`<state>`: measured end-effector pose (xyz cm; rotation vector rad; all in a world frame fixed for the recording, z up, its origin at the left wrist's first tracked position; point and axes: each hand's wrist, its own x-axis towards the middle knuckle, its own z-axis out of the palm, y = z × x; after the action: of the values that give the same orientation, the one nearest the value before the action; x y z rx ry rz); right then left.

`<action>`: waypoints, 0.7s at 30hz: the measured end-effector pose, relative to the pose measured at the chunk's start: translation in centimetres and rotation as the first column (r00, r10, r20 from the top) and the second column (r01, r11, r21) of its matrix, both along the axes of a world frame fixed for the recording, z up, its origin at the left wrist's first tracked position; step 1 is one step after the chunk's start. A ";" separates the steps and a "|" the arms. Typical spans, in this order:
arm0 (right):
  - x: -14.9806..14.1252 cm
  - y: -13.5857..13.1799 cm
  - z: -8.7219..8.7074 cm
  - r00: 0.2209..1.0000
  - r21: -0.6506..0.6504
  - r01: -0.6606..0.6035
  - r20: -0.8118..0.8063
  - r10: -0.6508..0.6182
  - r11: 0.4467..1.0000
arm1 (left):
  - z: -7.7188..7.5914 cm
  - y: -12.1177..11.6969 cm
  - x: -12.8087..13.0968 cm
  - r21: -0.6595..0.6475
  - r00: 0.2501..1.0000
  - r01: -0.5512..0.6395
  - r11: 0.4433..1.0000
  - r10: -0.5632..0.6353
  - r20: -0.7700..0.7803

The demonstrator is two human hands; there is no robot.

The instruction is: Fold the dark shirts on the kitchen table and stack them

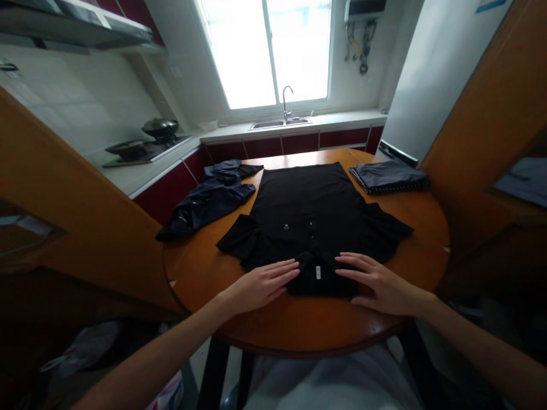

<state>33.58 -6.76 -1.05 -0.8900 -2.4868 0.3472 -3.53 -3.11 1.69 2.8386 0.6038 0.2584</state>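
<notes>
A black polo shirt (311, 193) lies spread front side up on the round table, its collar toward me and its hem at the far side. Both short sleeves stick out to the sides. A small white label shows inside the collar, and a little logo sits on the chest. My left hand (265, 283) rests with fingers stretched out on the left side of the collar. On the collar's right side lies my right hand (380, 285), its fingers spread and the thumb over the table. Neither hand grasps the cloth.
Crumpled dark blue clothing (209, 196) lies at the table's left edge. A folded grey garment (388, 175) sits at the back right of the wooden table (273, 333). Beyond are a counter with a sink (280, 123), a stove with pans (160, 128) and a fridge (436, 68).
</notes>
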 end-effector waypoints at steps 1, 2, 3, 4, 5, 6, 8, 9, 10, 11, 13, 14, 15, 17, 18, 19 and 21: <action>0.0 -0.3 -0.3 1.000 0.022 0.004 -0.004 -0.004 1.000 | -0.4 -0.1 0.2 0.048 1.000 -0.009 0.999 0.008 0.015; -0.1 -0.4 -0.6 1.000 0.053 0.009 -0.021 -0.008 0.999 | -0.8 -0.2 0.4 0.089 0.999 -0.011 0.996 0.007 0.036; -0.2 -0.4 -0.8 0.999 0.089 0.013 -0.043 -0.009 0.996 | -1.1 -0.2 0.5 0.119 0.998 -0.011 0.993 0.003 0.063; -0.3 -0.4 -1.0 0.998 0.127 0.014 -0.065 -0.006 0.992 | -1.4 -0.3 0.6 0.142 0.995 -0.015 0.990 0.001 0.099; -0.4 -0.4 -1.0 0.997 0.161 0.011 -0.083 0.003 0.987 | -1.6 -0.3 0.6 0.153 0.991 -0.027 0.988 0.006 0.136; -0.5 -0.4 -1.0 0.995 0.186 0.005 -0.095 0.013 0.982 | -1.8 -0.4 0.6 0.154 0.985 -0.040 0.987 0.014 0.170; -0.5 -0.5 -0.7 0.994 0.210 -0.014 -0.101 0.036 0.978 | -1.9 -0.8 0.4 0.125 0.978 -0.053 0.991 0.026 0.206; -0.4 -0.6 -0.5 0.994 0.206 -0.026 -0.094 0.046 0.978 | -1.9 -1.0 0.3 0.098 0.979 -0.046 0.994 0.025 0.202; -0.3 -0.8 -0.3 0.995 0.191 -0.040 -0.083 0.057 0.981 | -1.8 -1.3 0.2 0.067 0.982 -0.025 0.997 0.012 0.188; -0.2 -1.0 -0.1 0.995 0.168 -0.056 -0.072 0.069 0.984 | -1.6 -1.5 0.0 0.029 0.985 -0.002 1.000 -0.003 0.170; -0.1 -1.2 0.3 0.994 0.112 -0.074 -0.077 0.083 0.991 | -1.1 -1.8 -0.3 -0.040 0.986 0.007 0.999 0.000 0.165; -0.1 -1.2 0.4 0.992 0.096 -0.060 -0.105 0.070 0.994 | -0.8 -1.8 -0.4 -0.061 0.982 -0.023 0.998 0.034 0.185; -0.2 -1.1 0.5 0.989 0.091 -0.030 -0.142 0.042 0.995 | -0.6 -1.7 -0.6 -0.072 0.974 -0.076 0.995 0.089 0.207; -0.7 -0.6 0.6 0.980 0.088 0.055 -0.193 -0.037 0.995 | -0.3 -1.2 -0.9 -0.063 0.946 -0.229 0.971 0.237 0.221; -1.1 -0.2 0.7 0.980 0.082 0.086 -0.189 -0.069 0.993 | -0.2 -0.9 -1.1 -0.052 0.932 -0.296 0.954 0.300 0.202; -1.6 0.3 0.7 0.983 0.074 0.099 -0.164 -0.086 0.992 | -0.2 -0.5 -1.4 -0.046 0.926 -0.339 0.940 0.342 0.163; -2.6 1.5 0.7 0.992 0.055 0.085 -0.097 -0.079 0.995 | -0.2 0.6 -2.3 -0.062 0.918 -0.380 0.923 0.385 0.093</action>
<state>31.00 -5.24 -0.34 -0.9267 -2.3545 0.2797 -5.82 -2.56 1.47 2.6235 1.1261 0.4493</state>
